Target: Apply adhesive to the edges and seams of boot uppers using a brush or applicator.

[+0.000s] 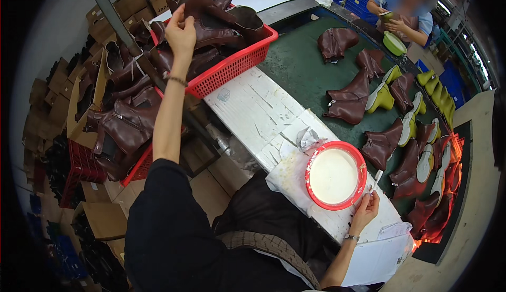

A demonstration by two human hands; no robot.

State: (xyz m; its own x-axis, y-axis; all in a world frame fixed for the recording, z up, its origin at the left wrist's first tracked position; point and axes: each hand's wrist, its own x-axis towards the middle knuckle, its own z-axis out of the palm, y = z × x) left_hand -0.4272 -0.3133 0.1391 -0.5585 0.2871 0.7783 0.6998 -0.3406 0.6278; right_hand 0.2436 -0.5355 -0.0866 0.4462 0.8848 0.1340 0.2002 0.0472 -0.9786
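Observation:
My left hand [181, 33] is stretched out to the upper left, its fingers closed on a dark brown leather boot upper [196, 1]. That upper is above a red plastic basket [232, 71] heaped with more brown uppers. At the lower right, my right hand [365, 210] is closed around a thin white-handled brush [376, 181]. It is beside a red-rimmed bowl [337, 175] of creamy white liquid. The bowl stands on a white, glue-spattered board [263, 102].
Brown uppers [352, 97] and yellow-green soles [380, 98] lie along the green conveyor belt [295, 65], which leads to a glowing orange opening [421, 244]. A co-worker [403, 15] across the belt holds a sole near a green bowl [394, 43]. Boxes [100, 221] and boots crowd the left floor.

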